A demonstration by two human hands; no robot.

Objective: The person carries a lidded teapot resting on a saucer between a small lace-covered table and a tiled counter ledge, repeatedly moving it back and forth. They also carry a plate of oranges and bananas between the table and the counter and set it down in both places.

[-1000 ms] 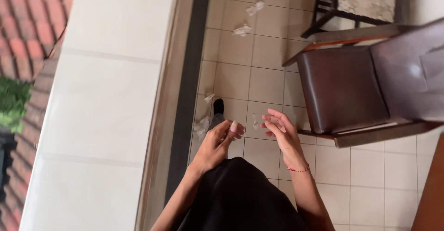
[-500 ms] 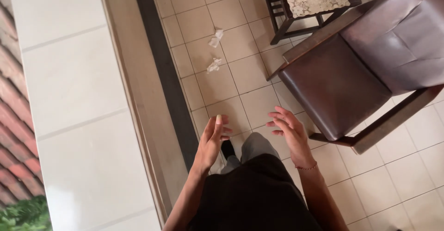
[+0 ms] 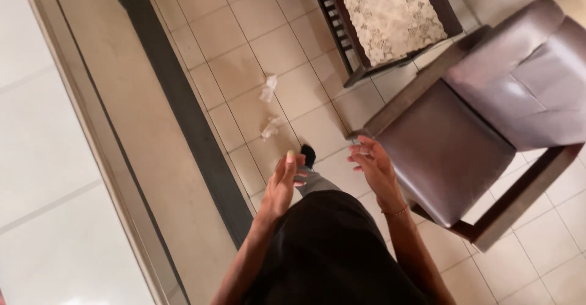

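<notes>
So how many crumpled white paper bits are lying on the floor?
2. One crumpled paper lies on the tiles near the small table; the other paper lies just below it, closer to the left hand. More may be hidden.

Tiled floor (image 3: 244, 30) beside a low parapet (image 3: 49, 158).
A brown armchair (image 3: 452, 146) stands near a lace-covered wooden table (image 3: 390, 18).

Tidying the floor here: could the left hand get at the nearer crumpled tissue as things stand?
Probably not without bending: the left hand is held up at waist level, empty, while the tissue lies on the tiled floor ahead. Nothing blocks the way.
</notes>
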